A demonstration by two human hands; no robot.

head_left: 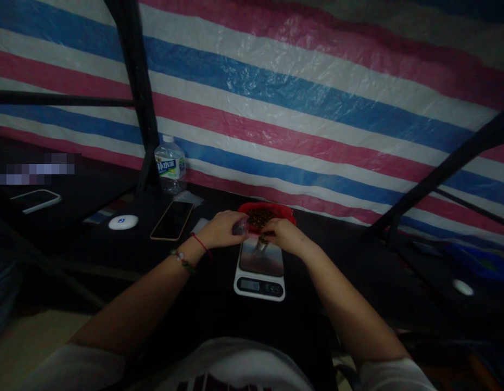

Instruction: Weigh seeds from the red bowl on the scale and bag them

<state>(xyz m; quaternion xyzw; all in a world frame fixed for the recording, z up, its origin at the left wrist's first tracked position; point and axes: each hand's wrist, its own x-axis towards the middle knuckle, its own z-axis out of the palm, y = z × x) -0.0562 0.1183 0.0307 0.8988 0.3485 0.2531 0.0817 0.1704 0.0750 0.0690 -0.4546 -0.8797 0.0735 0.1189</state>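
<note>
My left hand [221, 229] is closed around a small clear plastic container [240, 226], left of the scale's plate. My right hand [285, 234] has its fingers pinched together at the rim of a small shiny metal cup [261, 246]. Whether those fingers grip the cup or a bit of its contents cannot be made out. The cup stands on the plate of a white digital scale [260, 293], whose display is lit. Just behind both hands, a red bowl [291, 215] holds many small brown pieces [258, 217].
A clear plastic bottle [169, 168] stands at the back left. In front of it lie a phone [172, 220] and a white oval device [123, 222]. Another phone [36, 201] rests farther left. Striped plastic sheeting [276, 108] and dark metal poles [140, 81] close off the back.
</note>
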